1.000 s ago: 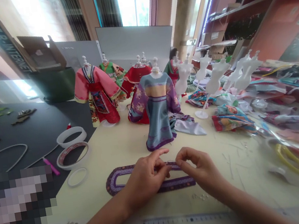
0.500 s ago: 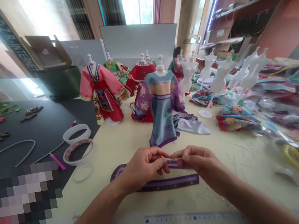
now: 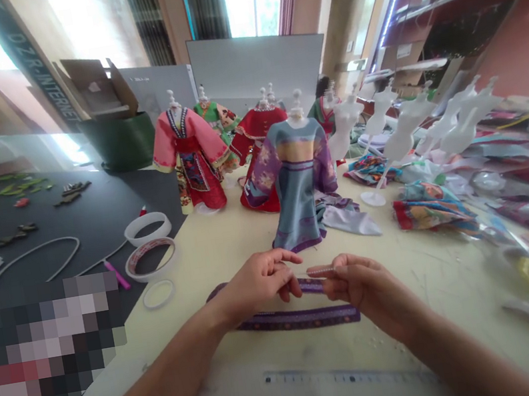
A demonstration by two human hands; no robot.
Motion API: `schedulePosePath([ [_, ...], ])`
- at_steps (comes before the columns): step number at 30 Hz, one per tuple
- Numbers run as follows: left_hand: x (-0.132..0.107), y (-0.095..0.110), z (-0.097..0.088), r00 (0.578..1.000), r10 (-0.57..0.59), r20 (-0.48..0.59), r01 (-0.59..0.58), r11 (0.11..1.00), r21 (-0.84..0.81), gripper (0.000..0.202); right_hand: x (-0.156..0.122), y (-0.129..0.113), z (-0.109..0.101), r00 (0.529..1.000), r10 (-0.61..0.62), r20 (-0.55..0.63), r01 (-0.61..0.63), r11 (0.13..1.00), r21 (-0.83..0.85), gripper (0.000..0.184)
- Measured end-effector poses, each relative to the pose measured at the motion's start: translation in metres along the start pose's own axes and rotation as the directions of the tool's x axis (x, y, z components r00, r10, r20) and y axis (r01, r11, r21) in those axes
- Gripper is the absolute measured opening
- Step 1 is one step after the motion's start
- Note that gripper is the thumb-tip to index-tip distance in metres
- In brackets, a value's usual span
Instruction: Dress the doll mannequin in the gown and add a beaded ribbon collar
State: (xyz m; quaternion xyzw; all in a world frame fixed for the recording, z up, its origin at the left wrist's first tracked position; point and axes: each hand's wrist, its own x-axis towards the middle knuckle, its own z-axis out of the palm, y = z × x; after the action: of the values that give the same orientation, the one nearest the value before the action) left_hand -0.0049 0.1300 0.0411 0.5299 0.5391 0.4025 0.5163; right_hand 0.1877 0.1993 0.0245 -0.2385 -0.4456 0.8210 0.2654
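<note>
2 bare hands sit close together above a purple trim strip [image 3: 297,319] lying on a pale table [image 3: 214,260]. the right hand [image 3: 371,291] is closed to a pinch on a thin beaded strip [image 3: 321,271], which sticks out from its fingertips toward the left hand [image 3: 259,287]. the left hand is half open with its fingers curled, and i cannot tell if it grips anything. the purple trim passes under both hands. just ahead stands a blue and purple doll dress [image 3: 296,186], with 3 more dresses behind it. to the left lie a roll of tape [image 3: 150,259], 2 white rings [image 3: 146,228] and a pink marker [image 3: 115,273]. a ruler [image 3: 350,376] lies on the table nearest the person.
</note>
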Motion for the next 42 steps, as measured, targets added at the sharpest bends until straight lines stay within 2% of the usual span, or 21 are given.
schedulePosePath([
  [5,0.001,0.000,-0.001,1.000,-0.019,0.002,0.019,1.000,0.004,0.025,0.000,0.000,0.000,0.997,0.073,0.026,-0.074,0.996,0.041,0.006],
  [14,0.000,-0.001,0.001,1.000,-0.013,-0.004,0.013,1.000,0.005,0.026,-0.001,-0.001,0.002,0.999,0.045,-0.003,-0.045,0.999,0.030,0.007],
  [19,0.001,-0.002,0.000,0.996,-0.044,-0.082,0.044,0.999,0.006,0.029,0.000,-0.001,0.002,0.998,0.065,-0.023,-0.064,0.998,0.028,0.008],
  [24,0.002,-0.003,-0.008,0.984,-0.053,-0.172,0.068,0.995,0.079,0.029,0.000,0.001,0.002,0.996,0.078,-0.044,-0.078,0.997,0.018,0.009],
  [29,-0.001,-0.006,-0.017,0.970,0.045,-0.240,0.025,0.959,0.283,0.028,-0.001,0.004,0.007,0.989,0.117,-0.090,-0.117,0.993,0.008,0.011],
  [32,-0.009,-0.013,-0.021,0.954,0.123,-0.274,0.006,0.905,0.426,0.026,0.000,0.007,0.009,0.988,0.134,-0.076,-0.134,0.991,0.012,0.012],
  [35,-0.018,-0.019,-0.022,0.931,0.212,-0.298,-0.036,0.864,0.503,0.025,0.002,0.010,0.010,0.987,0.146,-0.061,-0.146,0.989,0.014,0.012],
  [42,-0.026,-0.025,-0.022,0.906,0.339,-0.252,-0.119,0.778,0.617,0.024,0.005,0.015,0.014,0.981,0.185,-0.064,-0.185,0.983,0.003,0.012],
])
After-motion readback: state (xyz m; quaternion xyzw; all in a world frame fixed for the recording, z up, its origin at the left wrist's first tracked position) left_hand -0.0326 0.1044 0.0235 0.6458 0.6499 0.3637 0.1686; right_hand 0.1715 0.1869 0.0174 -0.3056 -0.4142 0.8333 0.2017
